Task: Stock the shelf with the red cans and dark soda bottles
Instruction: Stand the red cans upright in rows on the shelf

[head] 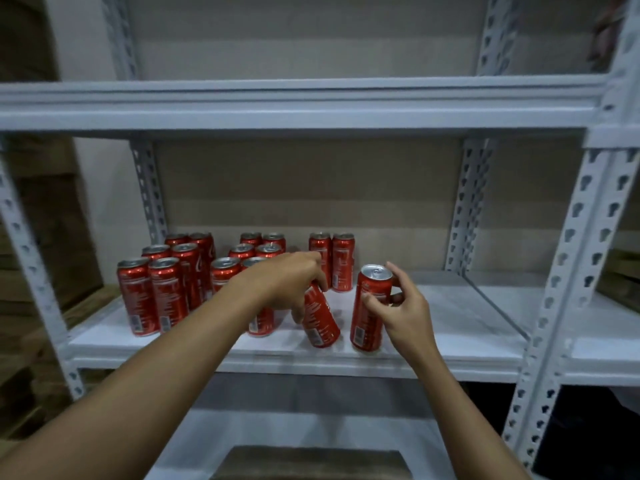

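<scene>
Two hands set red cans on the middle shelf (pixel 433 317) of a white metal rack.

The left hand (pixel 294 282) closes its grip from above round the top of a tilted can (pixel 320 320), whose base leans toward the shelf's front edge. The right hand (pixel 401 306) holds an upright can (pixel 370 306) just beside it, thumb and fingers loosely curled on its sides. Behind and to the left stand rows of cans (pixel 166 289), two more (pixel 332 259) at the back.
</scene>
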